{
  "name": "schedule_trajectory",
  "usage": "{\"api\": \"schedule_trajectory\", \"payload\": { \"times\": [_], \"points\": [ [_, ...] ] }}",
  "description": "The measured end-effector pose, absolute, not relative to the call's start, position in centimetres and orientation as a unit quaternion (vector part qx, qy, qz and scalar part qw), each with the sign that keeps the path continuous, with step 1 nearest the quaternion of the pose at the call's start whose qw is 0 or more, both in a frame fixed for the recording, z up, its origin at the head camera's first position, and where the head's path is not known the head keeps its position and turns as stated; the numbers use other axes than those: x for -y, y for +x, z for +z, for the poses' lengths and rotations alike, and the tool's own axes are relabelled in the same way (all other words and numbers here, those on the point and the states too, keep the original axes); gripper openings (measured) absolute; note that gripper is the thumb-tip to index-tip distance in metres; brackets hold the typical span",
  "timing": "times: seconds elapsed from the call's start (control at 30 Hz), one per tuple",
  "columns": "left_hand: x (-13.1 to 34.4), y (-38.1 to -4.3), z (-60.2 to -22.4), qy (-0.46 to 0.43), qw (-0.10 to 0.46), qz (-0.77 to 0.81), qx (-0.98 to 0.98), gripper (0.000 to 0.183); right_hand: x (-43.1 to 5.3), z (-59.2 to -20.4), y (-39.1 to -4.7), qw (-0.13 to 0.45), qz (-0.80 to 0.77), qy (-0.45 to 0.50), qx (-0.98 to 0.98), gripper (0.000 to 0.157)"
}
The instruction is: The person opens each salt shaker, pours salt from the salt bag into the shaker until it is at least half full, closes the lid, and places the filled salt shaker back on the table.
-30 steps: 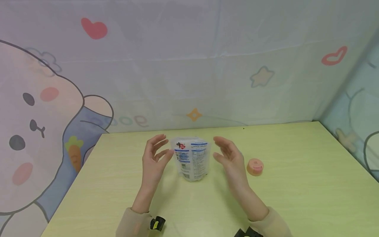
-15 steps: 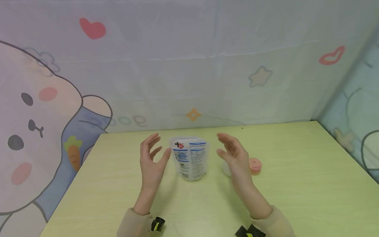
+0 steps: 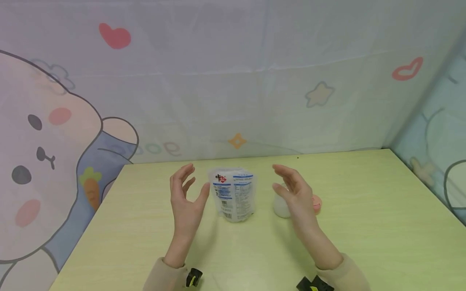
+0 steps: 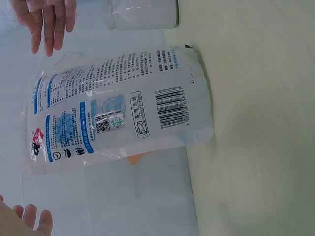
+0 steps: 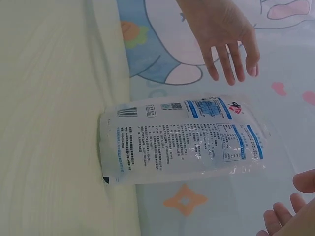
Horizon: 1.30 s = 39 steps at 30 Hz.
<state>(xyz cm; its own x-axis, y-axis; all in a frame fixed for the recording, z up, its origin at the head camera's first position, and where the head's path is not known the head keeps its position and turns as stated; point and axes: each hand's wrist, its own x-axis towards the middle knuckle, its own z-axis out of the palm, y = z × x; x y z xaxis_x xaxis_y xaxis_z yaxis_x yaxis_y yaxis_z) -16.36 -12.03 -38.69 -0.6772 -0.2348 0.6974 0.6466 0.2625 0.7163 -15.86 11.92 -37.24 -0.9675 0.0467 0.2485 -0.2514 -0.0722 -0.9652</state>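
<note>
A white, see-through plastic pouch (image 3: 234, 196) with blue print, a barcode and a red logo stands upright on the table. To its left is my left hand (image 3: 187, 204), fingers loosely bent, thumb near the pouch's edge, holding nothing. My right hand (image 3: 298, 202) hovers to the pouch's right with a wider gap, also holding nothing. Partly hidden behind that hand is a whitish jar (image 3: 282, 207); the left wrist view catches its lower part (image 4: 145, 14). Beside the right wrist a round pink cap (image 3: 317, 204) lies on the table, partly covered.
The pale yellow-green tabletop (image 3: 382, 226) reaches back to a cloth backdrop (image 3: 225, 93) printed with hearts, stars and a cartoon animal. Another printed cloth (image 3: 447, 133) hangs along the right side. Black straps with wrist cameras sit at both sleeves.
Both hands have moved outward, away from the pouch: left hand leftward, right hand rightward. The jar has come into view beside the right hand, which now covers part of the pink cap. The pouch stays standing.
</note>
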Motion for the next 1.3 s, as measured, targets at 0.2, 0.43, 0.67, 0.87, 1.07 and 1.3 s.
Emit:
{"api": "schedule_trajectory", "payload": {
  "times": [0.2,0.43,0.67,0.87,1.07,1.3],
  "points": [
    [11.9,-16.2,-38.5,-0.156,0.385,-0.573,0.707,0.054,-12.5,-37.1,-15.6,0.111,0.715,0.077,0.685,0.044],
    [11.5,-15.9,-38.1,-0.160,0.387,-0.566,0.710,0.055,-13.4,-37.0,-15.5,0.127,0.684,0.085,0.714,0.045],
    [11.2,-15.8,-38.0,-0.178,0.388,-0.566,0.705,0.055,-14.5,-36.8,-15.4,0.139,0.669,0.098,0.724,0.044],
    [10.8,-15.8,-37.8,-0.192,0.386,-0.571,0.699,0.055,-15.3,-36.6,-15.1,0.144,0.658,0.103,0.732,0.041],
    [10.4,-15.7,-37.7,-0.198,0.378,-0.575,0.698,0.055,-16.0,-36.3,-15.0,0.143,0.641,0.110,0.746,0.040],
    [9.9,-15.8,-37.6,-0.210,0.374,-0.576,0.696,0.055,-16.6,-36.2,-15.0,0.150,0.623,0.127,0.757,0.040]
  ]
}}
